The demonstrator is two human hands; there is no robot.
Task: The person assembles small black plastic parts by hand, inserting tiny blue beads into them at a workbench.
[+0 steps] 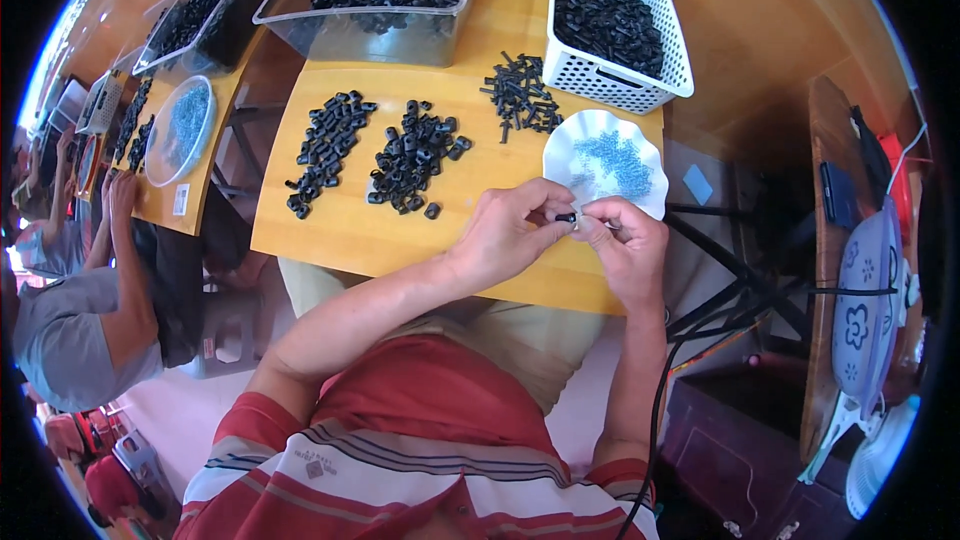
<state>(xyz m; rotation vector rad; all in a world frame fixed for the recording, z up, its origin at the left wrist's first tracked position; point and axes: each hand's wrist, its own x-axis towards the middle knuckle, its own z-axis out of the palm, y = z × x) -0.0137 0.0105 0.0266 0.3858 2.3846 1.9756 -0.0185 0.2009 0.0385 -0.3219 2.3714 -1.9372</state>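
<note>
My left hand (512, 228) pinches a small black plastic part (566, 217) between thumb and fingertips, above the front right of the yellow table (455, 202). Thumb and fingers of my right hand (632, 245) close together right beside that part; whatever they grip is too small and hidden to name. Just beyond both hands sits a white plate with a wavy rim (557, 135), holding many tiny clear-blue pieces (618, 165). Thin black stemmed parts (522, 92) lie heaped behind the plate's left side. Two piles of short black tubular parts, one at left (328, 148) and one nearer the middle (415, 155), rest on the tabletop.
A clear tub (375, 45) and a white perforated basket (622, 92), both full of black parts, stand at the back. Another person's arm (125, 210) is at a neighbouring table on the left. A black cable (657, 410) runs beside my right arm.
</note>
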